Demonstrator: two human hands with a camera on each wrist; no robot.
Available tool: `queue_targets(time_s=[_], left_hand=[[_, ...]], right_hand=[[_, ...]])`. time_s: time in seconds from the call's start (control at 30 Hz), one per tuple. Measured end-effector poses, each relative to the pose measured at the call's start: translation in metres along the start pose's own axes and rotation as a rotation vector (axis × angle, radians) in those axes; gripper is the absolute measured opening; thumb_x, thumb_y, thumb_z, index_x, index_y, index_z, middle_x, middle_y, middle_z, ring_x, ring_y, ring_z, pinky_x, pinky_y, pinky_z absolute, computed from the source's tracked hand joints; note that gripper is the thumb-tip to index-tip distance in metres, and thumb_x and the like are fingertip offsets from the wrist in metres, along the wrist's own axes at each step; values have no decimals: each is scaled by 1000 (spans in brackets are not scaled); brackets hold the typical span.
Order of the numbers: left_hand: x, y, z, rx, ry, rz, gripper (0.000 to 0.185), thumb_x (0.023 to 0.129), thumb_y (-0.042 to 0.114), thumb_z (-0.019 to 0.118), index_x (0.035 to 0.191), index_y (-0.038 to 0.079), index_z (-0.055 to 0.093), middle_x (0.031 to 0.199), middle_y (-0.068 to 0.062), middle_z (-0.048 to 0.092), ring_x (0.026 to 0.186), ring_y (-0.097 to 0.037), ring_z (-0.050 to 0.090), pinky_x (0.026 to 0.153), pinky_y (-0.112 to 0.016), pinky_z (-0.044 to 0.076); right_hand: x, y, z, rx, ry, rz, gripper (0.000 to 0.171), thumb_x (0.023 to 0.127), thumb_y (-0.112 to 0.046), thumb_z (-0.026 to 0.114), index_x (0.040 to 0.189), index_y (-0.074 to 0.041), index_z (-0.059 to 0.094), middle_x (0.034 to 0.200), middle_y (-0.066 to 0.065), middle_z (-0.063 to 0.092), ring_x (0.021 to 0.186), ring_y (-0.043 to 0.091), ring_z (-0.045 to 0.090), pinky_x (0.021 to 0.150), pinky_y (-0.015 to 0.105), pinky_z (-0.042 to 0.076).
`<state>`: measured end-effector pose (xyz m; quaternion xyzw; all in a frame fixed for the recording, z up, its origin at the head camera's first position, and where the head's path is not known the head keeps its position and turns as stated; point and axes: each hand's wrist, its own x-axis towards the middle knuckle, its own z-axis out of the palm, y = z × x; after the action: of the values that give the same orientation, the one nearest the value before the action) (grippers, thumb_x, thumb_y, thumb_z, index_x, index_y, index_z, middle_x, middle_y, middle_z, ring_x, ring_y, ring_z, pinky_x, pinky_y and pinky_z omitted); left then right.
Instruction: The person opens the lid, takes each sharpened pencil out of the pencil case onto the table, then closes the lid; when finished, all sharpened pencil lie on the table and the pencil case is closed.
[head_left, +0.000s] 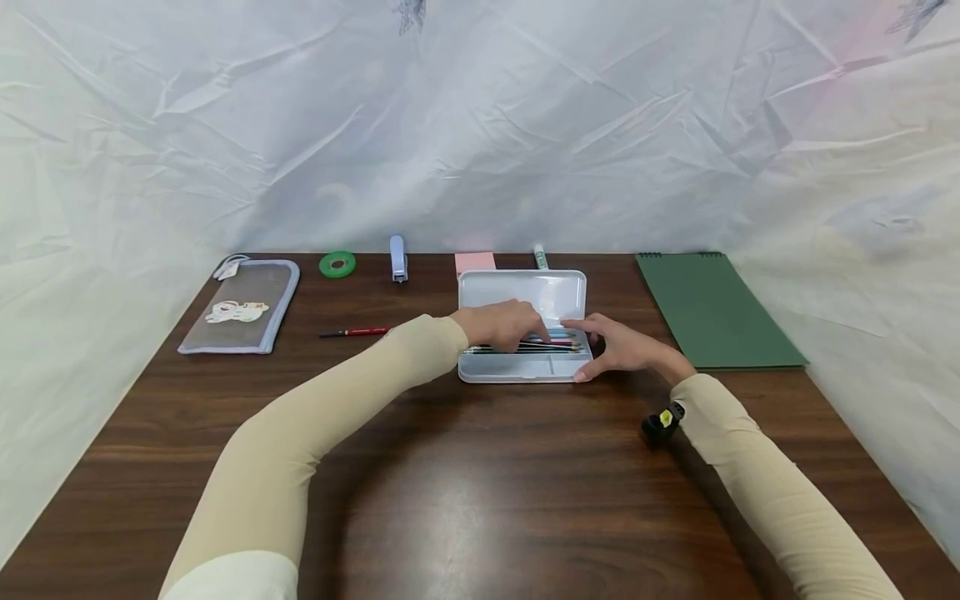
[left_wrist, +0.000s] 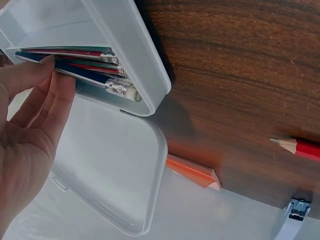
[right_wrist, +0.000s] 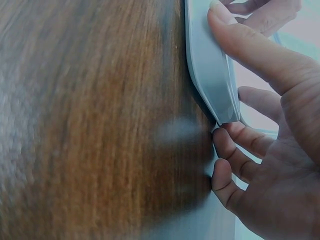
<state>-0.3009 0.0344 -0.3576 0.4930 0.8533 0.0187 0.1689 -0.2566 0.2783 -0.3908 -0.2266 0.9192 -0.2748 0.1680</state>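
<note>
Closest, my right hand grips the open pencil case mid-table by its right end, thumb on the rim; my left hand rests relaxed fingers on the pencils inside.

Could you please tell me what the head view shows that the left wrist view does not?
Only the head view shows both hands at once: the left hand on the pencils, the right hand at the case's right end, plus the green notebook, green tape roll and mesh pouch. Only the left wrist view shows the pencils' eraser ends close up. Both show the open white pencil case, the red pencil and the stapler.
</note>
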Motion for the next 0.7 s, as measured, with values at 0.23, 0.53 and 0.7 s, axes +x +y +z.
queue_targets(time_s=[0.23, 0.53, 0.7], left_hand=[[-4, -1, -6, -36, 28, 10, 56, 92, -12, 50, 138, 18, 62, 119, -6, 70, 92, -15, 55, 84, -27, 45], [-46, -18, -22, 8, 116, 48, 65, 86, -16, 36, 135, 14, 65, 65, 2, 47, 67, -13, 34, 69, -27, 35], [-85, -43, -10, 5, 145, -16, 58, 86, -16, 43, 131, 12, 67, 83, -6, 64, 75, -15, 43, 73, -31, 42]], right_hand=[[0, 0, 0, 7, -7, 5, 94, 79, -36, 85, 154, -8, 37, 110, 13, 45, 101, 27, 42, 82, 40, 36], [0, 0, 0, 5, -1, 7, 95, 78, -37, 85, 155, -9, 36, 112, 14, 45, 102, 27, 42, 83, 41, 35], [0, -1, -1, 5, 0, -7, 95, 78, -36, 85, 154, -8, 36, 114, 15, 44, 104, 28, 42, 85, 43, 35]])
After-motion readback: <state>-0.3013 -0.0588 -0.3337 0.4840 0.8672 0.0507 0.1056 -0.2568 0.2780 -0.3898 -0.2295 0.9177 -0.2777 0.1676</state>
